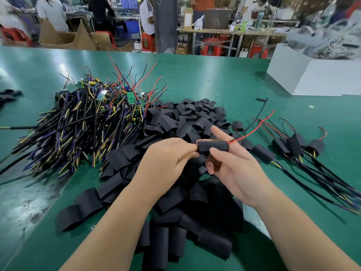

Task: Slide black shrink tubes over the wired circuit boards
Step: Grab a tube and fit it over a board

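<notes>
A black shrink tube (214, 147) is held above the heap of loose shrink tubes (175, 192) at the table's centre. My right hand (232, 165) grips it between thumb and fingers. My left hand (166, 159) pinches its left end. A red and a black wire (254, 128) stick out of the tube's right end; the board inside is hidden. A pile of wired circuit boards (84, 122) lies to the left. Several sleeved boards (293, 147) with cables lie to the right.
The green table (214, 81) carries a white box (312, 75) at the far right and a few black tubes (7, 95) at the left edge. People, stools and benches fill the background beyond the table's far edge.
</notes>
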A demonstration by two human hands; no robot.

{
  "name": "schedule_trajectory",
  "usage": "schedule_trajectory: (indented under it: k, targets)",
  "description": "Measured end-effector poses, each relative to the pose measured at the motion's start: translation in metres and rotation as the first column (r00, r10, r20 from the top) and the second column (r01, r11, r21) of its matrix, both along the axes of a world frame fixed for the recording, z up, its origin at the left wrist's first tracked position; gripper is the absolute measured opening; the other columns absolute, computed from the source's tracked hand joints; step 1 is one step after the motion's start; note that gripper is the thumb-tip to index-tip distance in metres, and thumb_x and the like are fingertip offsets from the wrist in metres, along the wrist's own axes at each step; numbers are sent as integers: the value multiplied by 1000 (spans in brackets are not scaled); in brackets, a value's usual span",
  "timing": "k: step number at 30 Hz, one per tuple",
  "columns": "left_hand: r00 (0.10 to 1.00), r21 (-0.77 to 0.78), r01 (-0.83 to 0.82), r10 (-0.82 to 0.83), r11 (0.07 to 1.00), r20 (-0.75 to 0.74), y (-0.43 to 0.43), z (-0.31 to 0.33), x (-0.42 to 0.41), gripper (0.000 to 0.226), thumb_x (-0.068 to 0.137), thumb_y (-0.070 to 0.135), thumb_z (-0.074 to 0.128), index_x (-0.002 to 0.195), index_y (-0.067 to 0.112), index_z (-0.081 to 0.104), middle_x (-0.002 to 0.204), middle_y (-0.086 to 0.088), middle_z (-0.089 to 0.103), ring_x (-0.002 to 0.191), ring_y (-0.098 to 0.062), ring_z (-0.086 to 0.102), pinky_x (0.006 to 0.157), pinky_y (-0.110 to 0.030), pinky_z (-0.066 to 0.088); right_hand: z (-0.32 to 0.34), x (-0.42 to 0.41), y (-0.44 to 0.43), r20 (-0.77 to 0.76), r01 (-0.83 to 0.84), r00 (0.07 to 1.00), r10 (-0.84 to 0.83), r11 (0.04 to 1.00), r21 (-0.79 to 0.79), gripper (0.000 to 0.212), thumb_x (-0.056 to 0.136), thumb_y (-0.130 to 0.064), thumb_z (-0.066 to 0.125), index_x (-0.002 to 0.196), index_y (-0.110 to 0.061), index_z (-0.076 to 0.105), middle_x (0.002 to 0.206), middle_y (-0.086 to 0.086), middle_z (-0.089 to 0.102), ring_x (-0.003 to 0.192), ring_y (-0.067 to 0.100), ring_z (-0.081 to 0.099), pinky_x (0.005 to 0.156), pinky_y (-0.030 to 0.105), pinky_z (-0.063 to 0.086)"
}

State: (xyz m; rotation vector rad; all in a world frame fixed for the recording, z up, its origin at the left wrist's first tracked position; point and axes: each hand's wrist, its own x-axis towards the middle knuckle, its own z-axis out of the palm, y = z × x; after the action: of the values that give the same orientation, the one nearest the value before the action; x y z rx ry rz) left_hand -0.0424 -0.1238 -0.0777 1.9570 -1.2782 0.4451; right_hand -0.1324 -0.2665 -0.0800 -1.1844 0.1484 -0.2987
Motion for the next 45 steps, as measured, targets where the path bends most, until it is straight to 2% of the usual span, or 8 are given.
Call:
schedule_trajectory:
  k: [9, 15, 19, 23, 27, 31, 36, 45]
  targets:
    - [986, -6, -45, 45, 999, 158, -11, -9, -4, 15, 87, 3, 62, 99, -3, 69, 90, -11, 68, 83, -27, 64, 76, -34, 48, -1, 1, -1, -10, 4, 1000, -3, 998, 60, 75, 84, -11, 55, 150, -14, 20, 88, 3, 67, 64, 15, 56, 62, 28, 44]
    - [995, -206, -26, 4, 978, -105, -7, -4, -2, 22, 90, 21, 64, 108, 10, 71, 91, 4, 68, 82, -4, 60, 75, -12, 45, 13, 4, -14, -17, 195, 979, -203, 908, 370, 22, 69, -11, 63, 91, -8, 58, 70, 3, 67, 65, 11, 67, 55, 15, 50]
    - [957, -314, -284, 245, 906, -157, 8, 3, 16, 18, 94, 17, 56, 101, 12, 71, 89, 2, 68, 77, -9, 61, 72, -17, 47, 40, -13, -51, 72, 302, 923, -378, 828, 473, 12, 92, -15, 51, 89, -4, 57, 80, 10, 70, 82, 19, 72, 63, 19, 56]
    - [748, -92, -654, 625, 751, -224, 26, -3, 40, 34, 88, 14, 58, 121, 12, 61, 119, -8, 60, 109, -28, 52, 97, -38, 37, 53, -32, -85, 114, 464, 812, -573, 750, 471, 11, 96, -19, 52, 86, -14, 52, 66, -4, 60, 56, 6, 62, 50, 13, 47]
    - [532, 213, -788, 813, 578, -237, 34, -10, 48, 56, 86, 23, 59, 139, 16, 42, 141, -13, 41, 128, -36, 33, 103, -49, 27, 36, -37, -102, 143, 791, 601, -786, 559, -249, 18, 87, -12, 68, 96, -21, 55, 73, -4, 66, 49, 7, 60, 53, 19, 50]
    - [511, 319, -774, 837, 547, -194, 37, -14, 52, 55, 89, 23, 57, 141, 18, 40, 143, -13, 41, 129, -37, 32, 103, -48, 26, 11, -33, -113, 164, 426, 601, -783, 140, -894, 17, 80, -8, 68, 95, -16, 67, 92, 4, 68, 71, 7, 64, 74, 13, 40]
    - [523, 387, -749, 838, 538, -154, 41, -20, 56, 42, 92, 21, 55, 134, 26, 50, 140, -9, 43, 125, -38, 36, 101, -49, 29, -16, -18, -112, -171, -69, 645, -745, 167, -984, 21, 86, -21, 68, 105, -30, 73, 142, 8, 39, 128, 35, 35, 106, 47, 29]
    - [559, 220, -766, 795, 604, -236, 50, -23, 69, 24, 93, 14, 59, 115, 20, 64, 112, -9, 61, 102, -34, 56, 90, -49, 42, -25, -15, -119, -28, 154, 638, -770, 163, -975, 16, 74, 0, 73, 77, -12, 63, 113, 16, 49, 87, 28, 49, 76, 30, 36]
